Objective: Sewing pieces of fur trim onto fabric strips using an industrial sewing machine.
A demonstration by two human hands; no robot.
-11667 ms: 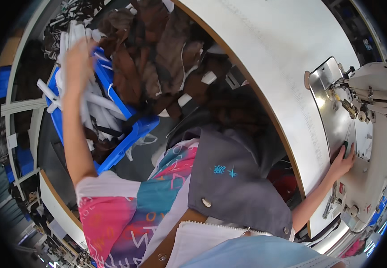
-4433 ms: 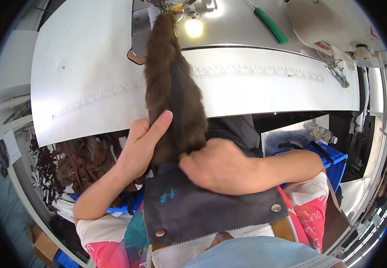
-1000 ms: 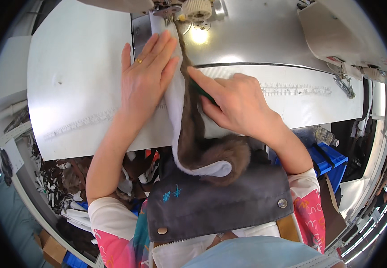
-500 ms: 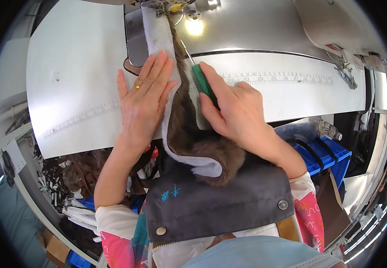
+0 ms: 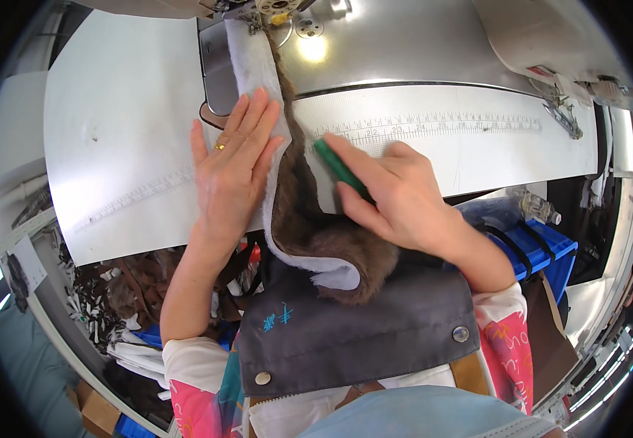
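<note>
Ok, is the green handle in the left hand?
No, the right hand grips the green handle; the left hand lies on the white fabric.

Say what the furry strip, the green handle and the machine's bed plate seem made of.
Strip: fur, likely faux, from its soft brown pile; the white face looks like matte fleece. Handle: probably smooth plastic, going by its even, solid green. Plate: metal, probably steel, with a satin sheen and bright glare.
</note>
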